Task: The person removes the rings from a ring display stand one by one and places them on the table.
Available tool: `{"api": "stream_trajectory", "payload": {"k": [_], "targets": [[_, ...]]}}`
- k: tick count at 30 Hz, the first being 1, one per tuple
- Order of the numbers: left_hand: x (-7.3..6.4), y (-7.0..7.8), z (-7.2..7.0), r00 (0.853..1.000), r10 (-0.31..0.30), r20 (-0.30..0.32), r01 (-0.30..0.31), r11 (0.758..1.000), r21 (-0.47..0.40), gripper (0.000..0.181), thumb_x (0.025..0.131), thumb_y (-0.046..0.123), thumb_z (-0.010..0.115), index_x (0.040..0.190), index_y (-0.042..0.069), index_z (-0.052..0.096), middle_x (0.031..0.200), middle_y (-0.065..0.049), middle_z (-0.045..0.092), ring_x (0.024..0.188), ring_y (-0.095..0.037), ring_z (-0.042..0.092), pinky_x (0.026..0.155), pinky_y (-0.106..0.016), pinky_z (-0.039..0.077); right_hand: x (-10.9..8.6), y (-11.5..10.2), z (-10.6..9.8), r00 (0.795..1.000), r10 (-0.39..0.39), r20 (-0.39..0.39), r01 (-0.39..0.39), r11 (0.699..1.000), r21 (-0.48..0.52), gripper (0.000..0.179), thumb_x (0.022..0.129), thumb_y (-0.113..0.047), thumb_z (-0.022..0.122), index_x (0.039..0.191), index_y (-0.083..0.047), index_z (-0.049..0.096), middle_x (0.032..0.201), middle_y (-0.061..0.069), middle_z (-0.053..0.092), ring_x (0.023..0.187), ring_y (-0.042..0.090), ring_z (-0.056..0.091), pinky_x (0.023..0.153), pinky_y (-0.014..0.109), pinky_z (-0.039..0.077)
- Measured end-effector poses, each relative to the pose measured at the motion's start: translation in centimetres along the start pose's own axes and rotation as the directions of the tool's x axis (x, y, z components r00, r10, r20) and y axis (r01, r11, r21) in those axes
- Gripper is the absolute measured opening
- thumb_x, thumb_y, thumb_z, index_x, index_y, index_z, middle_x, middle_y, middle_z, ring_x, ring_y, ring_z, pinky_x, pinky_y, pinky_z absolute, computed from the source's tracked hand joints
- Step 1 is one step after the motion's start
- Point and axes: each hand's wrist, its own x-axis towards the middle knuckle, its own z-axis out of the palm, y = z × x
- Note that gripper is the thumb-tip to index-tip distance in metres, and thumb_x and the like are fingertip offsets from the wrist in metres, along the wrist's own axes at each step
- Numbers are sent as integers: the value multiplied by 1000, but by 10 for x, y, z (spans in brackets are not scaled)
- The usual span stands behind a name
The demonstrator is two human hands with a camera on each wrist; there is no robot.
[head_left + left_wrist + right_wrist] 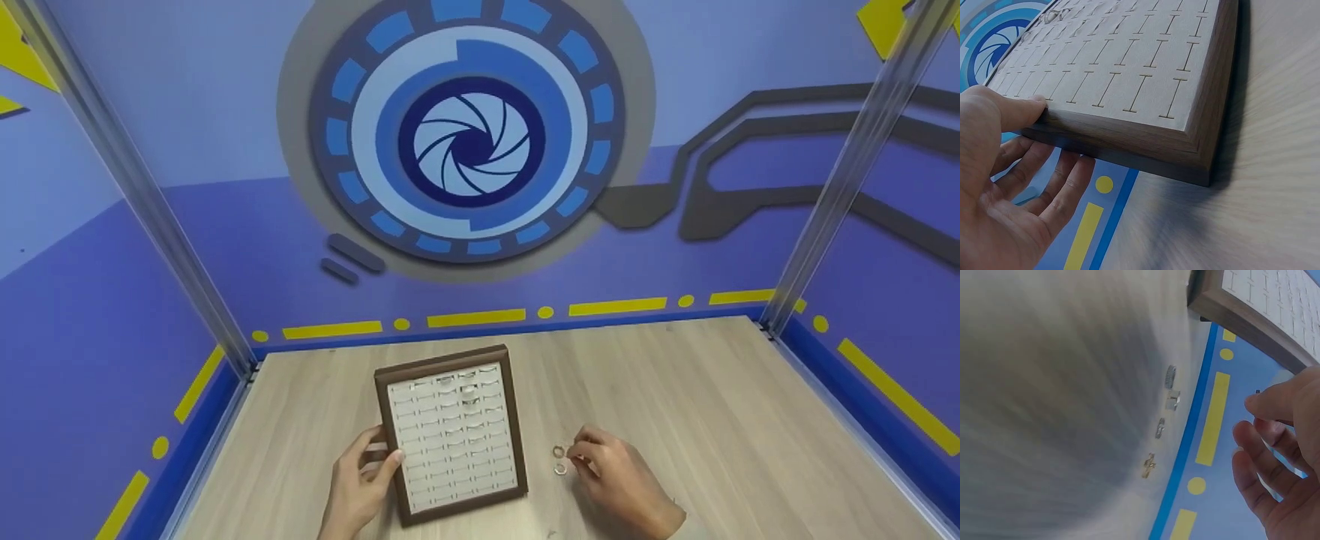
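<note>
A brown-framed ring display tray (457, 442) with a pale slotted pad stands tilted on the table. My left hand (358, 480) grips its left side, thumb on the front edge and fingers behind the frame (1117, 139). Several rings (469, 395) sit in slots near the tray's top; the slots closest in the left wrist view hold none. To the tray's right, my right hand (619, 480) hovers beside a gold-toned ring (558, 451) and a silver ring (560, 469). Its fingers (1264, 467) are loosely bent, with a gap to the thumb and no ring visible between them.
Several loose rings (1171, 377) lie in a row on the wooden table (675, 405). Blue printed panels (225, 247) enclose the back and both sides, with metal corner posts (847, 165) at left and right.
</note>
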Motion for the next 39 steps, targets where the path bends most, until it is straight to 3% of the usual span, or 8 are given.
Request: {"api": "stream_trajectory", "payload": {"k": [4, 11, 30, 39], "targets": [[0, 0, -1, 1000, 9, -2, -9, 1000, 0, 52, 99, 21, 79, 146, 8, 59, 131, -13, 66, 110, -24, 70, 92, -30, 65, -4, 5, 0, 998, 42, 50, -42, 999, -5, 16, 83, 4, 86, 86, -10, 80, 92, -10, 65, 78, 1, 64, 65, 21, 60], [1, -2, -2, 996, 85, -7, -85, 996, -21, 54, 99, 25, 79, 145, 4, 59, 128, -16, 66, 106, -25, 71, 88, -27, 65, -6, 9, 1, 992, 78, 104, -75, 997, -27, 17, 80, 6, 87, 86, -9, 81, 91, -8, 67, 78, 4, 66, 64, 23, 61], [1, -2, -3, 998, 58, 3, -58, 998, -19, 56, 99, 27, 79, 146, 5, 58, 131, -15, 66, 108, -24, 71, 90, -29, 65, -8, 14, 5, 937, 228, 264, -221, 974, -56, 17, 83, 1, 86, 86, -15, 84, 85, -11, 69, 78, 3, 67, 66, 24, 62], [0, -2, -1, 999, 52, -7, -52, 999, 4, 54, 99, 28, 79, 144, 6, 60, 130, -15, 66, 108, -24, 72, 89, -30, 66, -9, 18, 6, 943, 199, 267, -195, 980, -40, 14, 85, -2, 87, 85, -15, 84, 82, -10, 68, 73, -3, 60, 60, 20, 57]]}}
